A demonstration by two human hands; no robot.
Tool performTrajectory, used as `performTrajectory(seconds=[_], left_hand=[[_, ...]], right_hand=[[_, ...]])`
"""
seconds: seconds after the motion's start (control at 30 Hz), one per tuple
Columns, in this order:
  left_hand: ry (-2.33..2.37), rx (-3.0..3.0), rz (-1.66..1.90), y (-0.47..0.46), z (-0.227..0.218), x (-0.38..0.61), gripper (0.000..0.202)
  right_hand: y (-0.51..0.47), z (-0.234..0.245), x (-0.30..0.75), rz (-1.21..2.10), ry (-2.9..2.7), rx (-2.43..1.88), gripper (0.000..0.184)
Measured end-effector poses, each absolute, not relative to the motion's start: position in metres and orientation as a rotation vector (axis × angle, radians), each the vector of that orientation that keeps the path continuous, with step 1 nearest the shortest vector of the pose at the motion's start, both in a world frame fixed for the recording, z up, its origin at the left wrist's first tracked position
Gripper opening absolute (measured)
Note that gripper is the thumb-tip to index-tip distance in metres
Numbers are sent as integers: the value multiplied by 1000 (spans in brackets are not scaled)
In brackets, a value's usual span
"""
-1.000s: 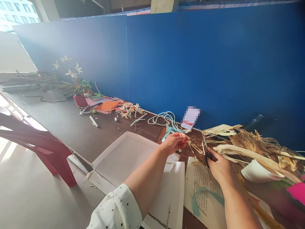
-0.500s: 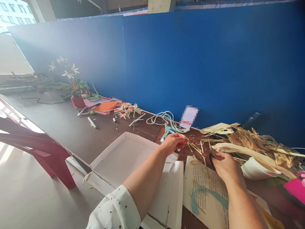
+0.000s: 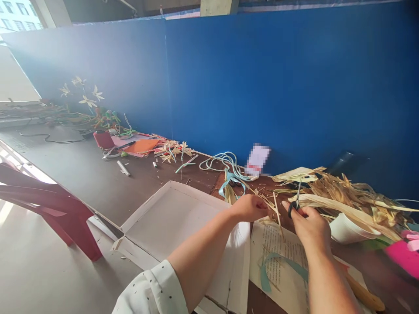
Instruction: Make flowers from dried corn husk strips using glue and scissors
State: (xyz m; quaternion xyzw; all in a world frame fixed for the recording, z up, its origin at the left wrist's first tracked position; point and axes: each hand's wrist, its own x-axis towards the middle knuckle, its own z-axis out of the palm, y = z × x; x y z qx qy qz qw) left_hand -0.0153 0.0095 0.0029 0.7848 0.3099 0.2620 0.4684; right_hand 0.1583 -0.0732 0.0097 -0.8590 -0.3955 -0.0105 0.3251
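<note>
My right hand [image 3: 309, 226] grips a small pair of scissors [image 3: 299, 194] by its black handles, blades pointing up and away. To its left, my left hand [image 3: 252, 208] is closed with fingertips together; what sits in them, if anything, is too small to make out. Thin straw-like strips [image 3: 265, 198] lie just beyond its fingers. Below both hands is a printed sheet [image 3: 278, 270] with a loose teal ribbon [image 3: 266, 277] across it. Right of the scissors spreads a heap of dried corn husks [image 3: 340, 189], partly over a white cup [image 3: 347, 229].
An open white box [image 3: 183, 218] lies under my left forearm. Blue cord [image 3: 225, 161] and a blurred phone-like rectangle [image 3: 258, 159] are near the blue partition [image 3: 262, 87]. Husk flowers [image 3: 172, 150] and orange paper [image 3: 142, 146] are farther left. A red chair [image 3: 78, 222] stands beside the table.
My left hand has come down and to the right, uncovering the blue ribbon behind it. The scissors in my right hand have swung up, so their blades show more clearly.
</note>
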Motion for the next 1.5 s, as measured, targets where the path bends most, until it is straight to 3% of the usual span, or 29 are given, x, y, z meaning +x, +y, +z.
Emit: performTrajectory(seconds=[0.5, 0.73, 1.03, 1.5], left_hand=[[847, 2299, 708, 10, -17, -4, 14], [773, 2542, 911, 18, -20, 8, 16], [756, 2909, 472, 9, -7, 14, 29], [757, 2779, 652, 11, -2, -3, 22]], right_hand=[[-67, 0, 160, -93, -939, -2124, 31], [-66, -2, 159, -85, -935, -2138, 30], [-65, -7, 158, -132, -946, -2082, 32], [-67, -5, 154, -111, -963, -2056, 33]])
